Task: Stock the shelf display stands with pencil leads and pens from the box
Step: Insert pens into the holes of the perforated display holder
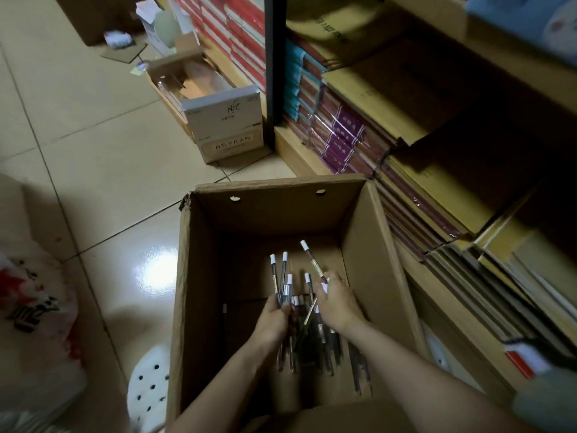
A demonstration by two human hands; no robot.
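Observation:
An open cardboard box (281, 210) stands on the tiled floor in front of me. Both my hands reach down into it. My left hand (273, 321) grips a bundle of slim dark pens (279, 278) with white caps, their tips pointing up and away. My right hand (335, 303) pinches one white-capped pen (309, 254) that sticks up at a slant. Several more pens (324, 345) lie loose on the box bottom under my wrists.
Low shelves at the right hold stacked notebooks (343, 135) and yellow packs (437, 189). A white carton (226, 126) and another open box (184, 79) sit on the floor behind. A white perforated stool (150, 389) and a plastic bag (34, 307) lie at the left.

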